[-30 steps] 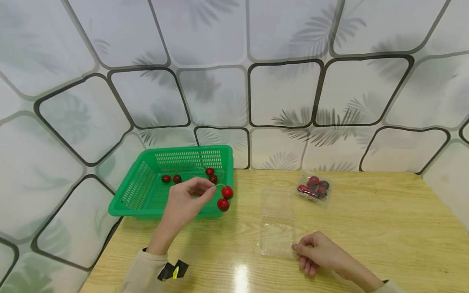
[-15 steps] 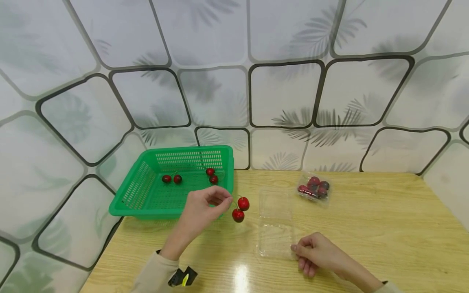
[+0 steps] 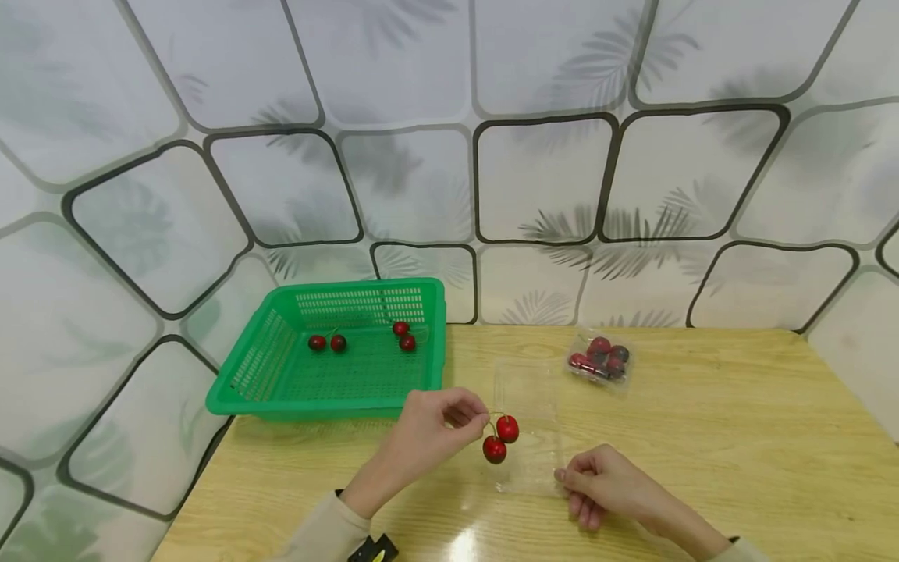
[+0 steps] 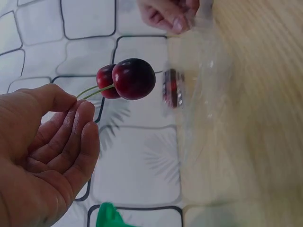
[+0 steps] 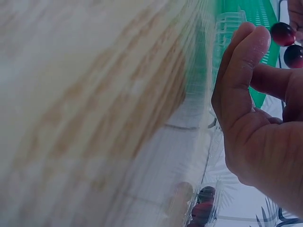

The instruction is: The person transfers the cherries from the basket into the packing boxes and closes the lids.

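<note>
My left hand (image 3: 438,433) pinches the thin green stems of two dark red cherries (image 3: 495,449) between thumb and fingertips. The cherries hang over the left side of an open clear plastic clamshell box (image 3: 537,460), apart from it as far as I can tell. In the left wrist view the cherries (image 4: 134,79) and both stems show plainly. My right hand (image 3: 607,484) holds the near right corner of the clamshell box between thumb and fingers. From the right wrist view, the fingertips (image 5: 258,42) are seen close to the box's transparent wall.
A green plastic basket (image 3: 323,404) stands at the back left, with two pairs of cherries (image 3: 328,343) inside. Behind the open box, to the right, sits a closed clear box of cherries (image 3: 599,361). All rest on a wooden table (image 3: 737,437) against a patterned wall.
My left hand has carried the pair of cherries right and nearer, from the basket's edge to over the open clamshell box. The right hand has stayed at the box's corner.
</note>
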### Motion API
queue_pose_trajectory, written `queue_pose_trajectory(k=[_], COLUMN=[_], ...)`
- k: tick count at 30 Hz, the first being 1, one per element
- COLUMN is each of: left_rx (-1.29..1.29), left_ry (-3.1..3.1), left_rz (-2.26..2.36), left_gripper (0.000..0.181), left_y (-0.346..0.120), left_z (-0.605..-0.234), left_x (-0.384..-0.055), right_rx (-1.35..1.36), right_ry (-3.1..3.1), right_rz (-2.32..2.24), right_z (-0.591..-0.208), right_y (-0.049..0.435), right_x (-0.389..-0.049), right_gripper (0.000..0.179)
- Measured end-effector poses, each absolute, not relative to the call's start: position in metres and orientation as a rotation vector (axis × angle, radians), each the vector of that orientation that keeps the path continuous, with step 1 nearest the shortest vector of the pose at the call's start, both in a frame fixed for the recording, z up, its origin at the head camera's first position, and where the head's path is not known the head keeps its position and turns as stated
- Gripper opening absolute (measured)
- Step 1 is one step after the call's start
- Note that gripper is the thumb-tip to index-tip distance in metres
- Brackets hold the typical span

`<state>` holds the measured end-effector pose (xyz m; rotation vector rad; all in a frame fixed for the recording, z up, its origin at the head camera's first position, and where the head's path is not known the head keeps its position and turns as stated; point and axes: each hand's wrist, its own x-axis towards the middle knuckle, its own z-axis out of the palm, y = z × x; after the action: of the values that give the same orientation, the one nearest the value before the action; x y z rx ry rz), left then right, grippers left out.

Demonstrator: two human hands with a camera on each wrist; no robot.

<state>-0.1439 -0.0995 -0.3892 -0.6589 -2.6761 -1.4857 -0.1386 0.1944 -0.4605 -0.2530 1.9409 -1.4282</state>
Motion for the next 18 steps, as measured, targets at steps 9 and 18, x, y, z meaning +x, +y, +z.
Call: queue_pose_trajectory(k=[9, 18], left_rx=[-0.627, -0.518], left_ry=[-2.73, -2.72], left_rz=[-1.62, -1.738], left_gripper=[0.006, 0.004], left_y=[-0.075, -0.06], left_z=[-0.414, -0.436], left_x=[-0.139, -0.14], right_rx=[-0.251, -0.261], right_ry=[1.947, 1.937], right_rz=[-1.416, -1.423], right_z=[-0.462, -0.461], right_y=[0.194, 0.194], right_x=[-0.139, -0.138], right_gripper=[0.035, 0.035])
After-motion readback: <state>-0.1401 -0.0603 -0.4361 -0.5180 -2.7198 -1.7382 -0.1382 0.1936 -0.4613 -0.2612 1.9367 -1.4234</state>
